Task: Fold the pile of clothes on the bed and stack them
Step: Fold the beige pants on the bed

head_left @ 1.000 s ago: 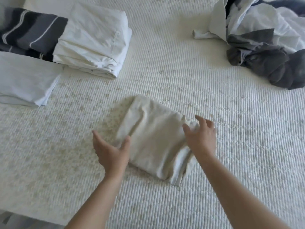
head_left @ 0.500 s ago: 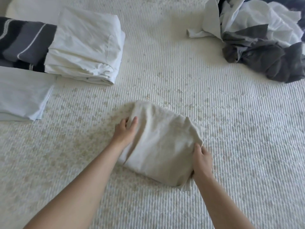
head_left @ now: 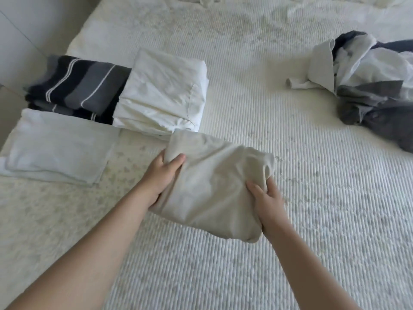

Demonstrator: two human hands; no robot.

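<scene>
On the left of the bed [head_left: 290,198] lie folded things: a pale blue cloth [head_left: 58,148], a striped one [head_left: 76,90] and a white stack [head_left: 165,95]. The left hand [head_left: 164,173] grips one side of the folded cream cloth [head_left: 214,186], just by the white stack. The right hand [head_left: 268,198] grips the other side. I think it goes onto a stack next, kept flat. The unfolded pile [head_left: 368,86] waits far right.

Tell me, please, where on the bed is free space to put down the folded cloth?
Both hands, left and right, grip the beige cloth. Bare bedcover lies between the white stack and the unfolded pile, and also in front of it. The left side is crowded: striped stack, pale folded cloth.
</scene>
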